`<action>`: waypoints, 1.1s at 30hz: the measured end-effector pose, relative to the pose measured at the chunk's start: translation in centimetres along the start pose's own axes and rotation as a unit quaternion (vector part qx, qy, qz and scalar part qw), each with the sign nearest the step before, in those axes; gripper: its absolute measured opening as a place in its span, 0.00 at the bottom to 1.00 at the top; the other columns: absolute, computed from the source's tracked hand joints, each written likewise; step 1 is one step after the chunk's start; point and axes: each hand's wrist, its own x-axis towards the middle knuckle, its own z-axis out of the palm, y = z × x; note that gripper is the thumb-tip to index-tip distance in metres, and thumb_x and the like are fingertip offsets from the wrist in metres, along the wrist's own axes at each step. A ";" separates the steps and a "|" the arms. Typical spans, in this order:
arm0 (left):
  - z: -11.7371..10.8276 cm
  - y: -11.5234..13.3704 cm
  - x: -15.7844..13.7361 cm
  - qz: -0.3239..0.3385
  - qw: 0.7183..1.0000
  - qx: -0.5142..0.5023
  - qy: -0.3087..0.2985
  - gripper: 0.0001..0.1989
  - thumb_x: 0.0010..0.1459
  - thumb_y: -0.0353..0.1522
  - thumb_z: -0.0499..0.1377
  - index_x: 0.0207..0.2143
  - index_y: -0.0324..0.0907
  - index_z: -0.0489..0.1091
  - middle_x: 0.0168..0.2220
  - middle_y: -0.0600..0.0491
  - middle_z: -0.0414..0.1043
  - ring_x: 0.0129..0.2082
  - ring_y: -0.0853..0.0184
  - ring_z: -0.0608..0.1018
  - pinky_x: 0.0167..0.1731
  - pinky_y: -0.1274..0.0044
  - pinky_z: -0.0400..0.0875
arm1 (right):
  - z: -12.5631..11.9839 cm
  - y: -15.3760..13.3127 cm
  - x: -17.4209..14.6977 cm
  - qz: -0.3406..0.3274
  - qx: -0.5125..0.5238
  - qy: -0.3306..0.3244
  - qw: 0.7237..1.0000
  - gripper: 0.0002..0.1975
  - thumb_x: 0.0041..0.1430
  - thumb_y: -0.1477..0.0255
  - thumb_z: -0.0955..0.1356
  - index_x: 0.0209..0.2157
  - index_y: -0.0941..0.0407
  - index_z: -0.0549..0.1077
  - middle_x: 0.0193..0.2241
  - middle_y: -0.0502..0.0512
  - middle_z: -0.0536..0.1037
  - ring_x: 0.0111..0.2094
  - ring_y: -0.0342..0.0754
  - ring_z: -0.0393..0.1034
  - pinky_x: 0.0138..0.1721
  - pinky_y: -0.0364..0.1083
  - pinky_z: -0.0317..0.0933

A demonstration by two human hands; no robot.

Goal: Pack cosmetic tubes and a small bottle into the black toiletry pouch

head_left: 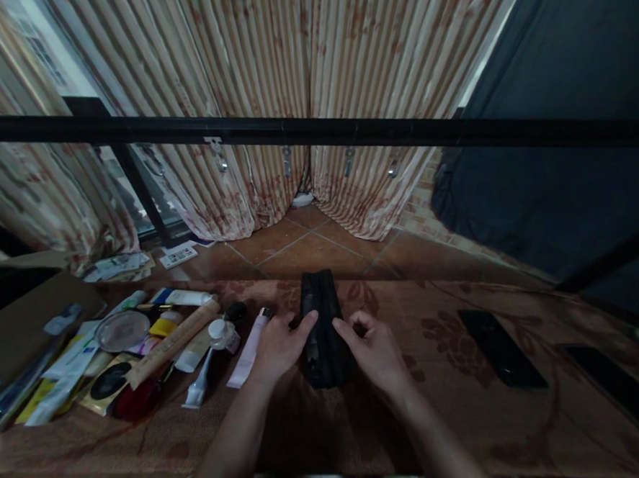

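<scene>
A long black pouch (323, 340), with what looks like a zip seam down its middle, lies lengthwise on the patterned cloth in front of me. From the left side my left hand (281, 346) grips it, thumb laid on its top and fingers down along its flank. On the opposite side my right hand (376, 347) has its fingers curled and its thumb tip pressed at the pouch's upper edge. Whether a zip pull sits under that thumb is too dark to tell. A pale lilac tube (249, 350) with a dark cap lies just beside my left hand.
Left of it lie a small white-capped bottle (224, 336), a round clear container (122, 330), a brown stick-like item (173, 342) and several tubes and packets. A cardboard box (37, 314) stands far left. Two dark phone-like slabs, one nearer (502, 348), lie right. A black rail (313, 129) crosses beyond.
</scene>
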 end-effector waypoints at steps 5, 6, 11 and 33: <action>0.7 -0.1 0.3 -0.005 0.999 -0.048 -0.003 0.21 0.55 0.49 0.57 0.21 0.42 0.71 0.20 0.53 0.71 0.23 0.65 0.72 0.23 0.76 0.57 | 0.1 -0.6 0.3 -0.006 -0.049 0.009 0.999 0.20 0.56 0.54 0.66 0.20 0.53 0.66 0.16 0.45 0.64 0.20 0.42 0.58 0.23 0.42 0.49; 0.9 -0.1 0.4 -0.002 0.998 -0.056 -0.003 0.20 0.55 0.48 0.57 0.21 0.43 0.71 0.21 0.53 0.71 0.23 0.65 0.72 0.23 0.76 0.57 | 0.1 -0.5 0.3 -0.009 -0.049 0.008 0.999 0.20 0.57 0.54 0.66 0.20 0.53 0.66 0.16 0.45 0.64 0.19 0.42 0.57 0.23 0.42 0.48; 1.5 -0.2 0.5 0.020 0.997 -0.078 0.008 0.19 0.56 0.46 0.57 0.20 0.43 0.69 0.20 0.54 0.69 0.22 0.66 0.70 0.23 0.76 0.56 | 0.0 0.6 0.7 -0.015 -0.006 -0.015 1.000 0.21 0.58 0.54 0.65 0.19 0.53 0.64 0.16 0.45 0.62 0.20 0.42 0.56 0.22 0.42 0.48; 1.4 0.3 0.5 0.060 0.993 -0.099 -0.036 0.23 0.58 0.50 0.55 0.20 0.42 0.65 0.19 0.57 0.62 0.20 0.70 0.64 0.21 0.78 0.54 | -0.3 1.0 -0.1 0.004 -0.033 0.029 0.999 0.23 0.56 0.52 0.67 0.17 0.53 0.64 0.14 0.45 0.64 0.18 0.43 0.57 0.22 0.43 0.49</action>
